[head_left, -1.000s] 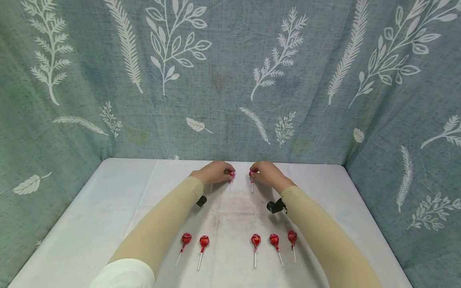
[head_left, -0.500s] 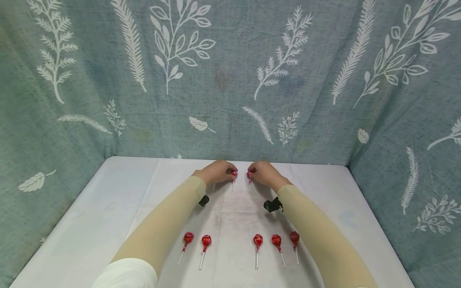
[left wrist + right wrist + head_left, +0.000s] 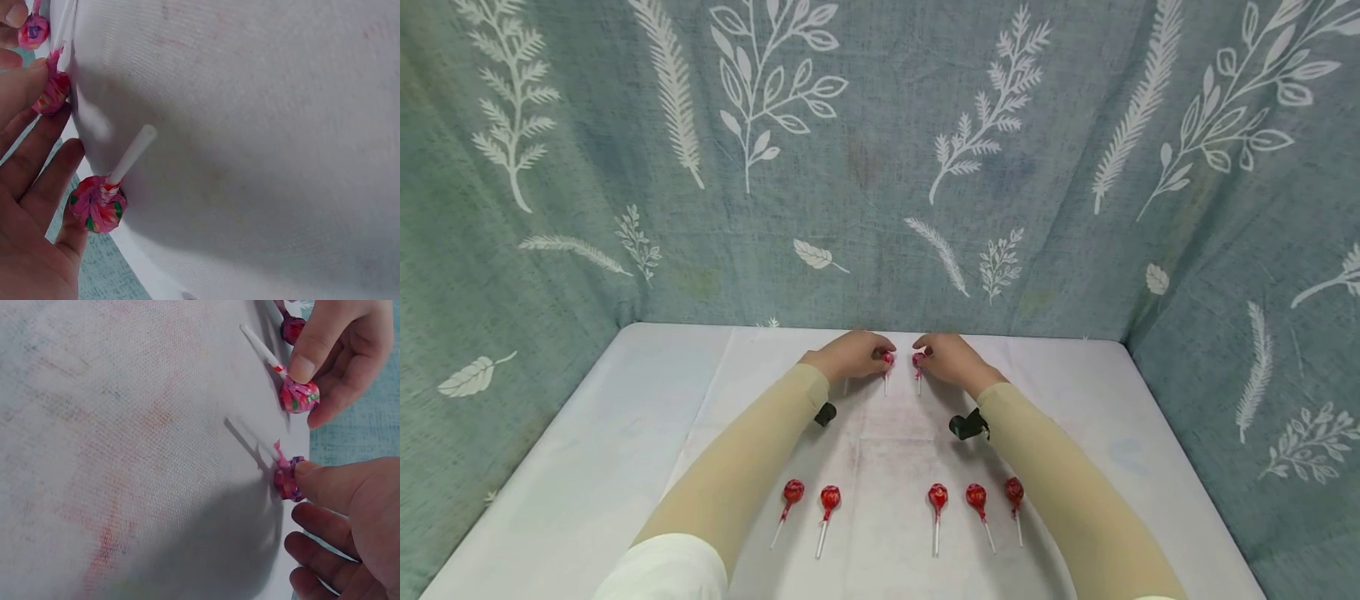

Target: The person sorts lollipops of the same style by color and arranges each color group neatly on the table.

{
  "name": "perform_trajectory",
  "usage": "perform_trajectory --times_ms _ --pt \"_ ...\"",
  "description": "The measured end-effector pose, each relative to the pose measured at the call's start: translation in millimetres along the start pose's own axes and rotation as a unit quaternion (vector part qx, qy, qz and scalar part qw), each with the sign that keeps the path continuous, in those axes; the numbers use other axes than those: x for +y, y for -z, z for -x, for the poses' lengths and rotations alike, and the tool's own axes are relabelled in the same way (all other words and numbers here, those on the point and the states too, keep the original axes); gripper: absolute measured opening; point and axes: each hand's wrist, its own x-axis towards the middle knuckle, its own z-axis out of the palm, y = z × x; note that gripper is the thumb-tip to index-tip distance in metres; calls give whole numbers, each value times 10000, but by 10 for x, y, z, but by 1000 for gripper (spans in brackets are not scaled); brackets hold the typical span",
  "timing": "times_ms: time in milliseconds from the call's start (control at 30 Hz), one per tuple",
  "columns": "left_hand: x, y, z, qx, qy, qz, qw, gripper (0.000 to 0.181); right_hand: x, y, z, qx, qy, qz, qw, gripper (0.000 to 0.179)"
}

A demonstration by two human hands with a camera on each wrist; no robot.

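At the far edge of the table, my left hand (image 3: 853, 356) holds a red-and-pink wrapped lollipop (image 3: 53, 94), its thumb against the wrapped head. A second lollipop (image 3: 97, 203) lies beside the outer fingers of that hand, its white stick toward me. Just to the right, my right hand (image 3: 951, 360) holds another lollipop (image 3: 289, 478), thumb against the wrapper and the outer fingers spread apart from it. Both held lollipops have their sticks pointing to the near side. The hands face each other with a small gap between them.
Nearer me on the white-covered table (image 3: 587, 467), two red lollipops (image 3: 830, 498) lie at left and three more lollipops (image 3: 937, 496) at right, sticks toward me. A leaf-patterned green-blue curtain (image 3: 865, 167) stands behind the table and along its sides.
Over the second, my right hand and its lollipop have come slightly closer to the left hand's lollipop. Since half a second ago, the index fingertips have risen slightly. The near lollipops lie unmoved.
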Motion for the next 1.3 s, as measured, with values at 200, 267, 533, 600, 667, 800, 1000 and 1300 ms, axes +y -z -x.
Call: perform_trajectory --times_ms 200,267,533,600,667,800,1000,1300 --pt "28 53 21 -14 66 -25 10000 42 -17 115 105 89 32 -8 10000 39" --pt "27 70 42 -37 45 106 9999 44 -24 148 150 88 24 2 10000 39" --pt "-7 112 143 145 -52 541 9984 50 -59 217 373 230 123 -204 9995 39" --pt "3 126 185 181 -86 624 9978 52 -70 222 447 293 87 -214 9993 41" --pt "17 143 237 232 -108 741 9969 55 -83 221 521 356 62 -255 9990 43" --pt "36 169 358 342 -184 851 9956 59 -110 199 647 430 84 -344 9984 46" --pt "62 178 573 439 -392 670 9960 59 -177 133 809 435 76 -364 9984 47" --pt "106 184 1062 735 -672 372 9943 60 -404 94 1070 522 197 -515 9971 48"
